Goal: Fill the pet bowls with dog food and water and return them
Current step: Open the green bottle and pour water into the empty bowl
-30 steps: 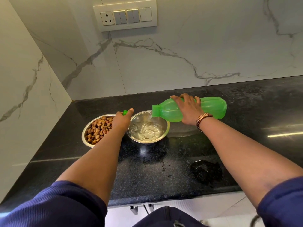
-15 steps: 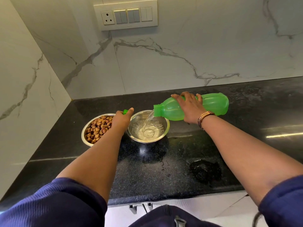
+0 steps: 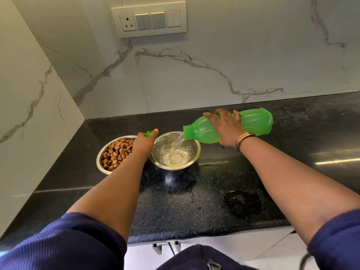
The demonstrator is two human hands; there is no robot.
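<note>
Two steel bowls stand side by side on the black counter (image 3: pixel 194 211). The left bowl (image 3: pixel 101 158) holds brown dog food (image 3: pixel 116 152). The right bowl (image 3: pixel 195 152) holds some water. My right hand (image 3: pixel 227 129) grips a green plastic bottle (image 3: pixel 255 123) tipped on its side, mouth over the right bowl, and a stream of water (image 3: pixel 177 145) runs into it. My left hand (image 3: pixel 145 142) rests between the two bowls at the right bowl's left rim, closed on the bottle's small green cap (image 3: pixel 148 133).
Marble walls meet in a corner behind and left of the bowls. A switch plate (image 3: pixel 149 19) is on the back wall. A wet patch (image 3: pixel 243 203) lies on the counter near its front edge. Cabinet handles (image 3: pixel 165 248) show below the edge.
The bottle's base has risen, so it tilts more steeply. The stream of water into the right bowl has grown and the water level is higher. My left hand has stayed put.
</note>
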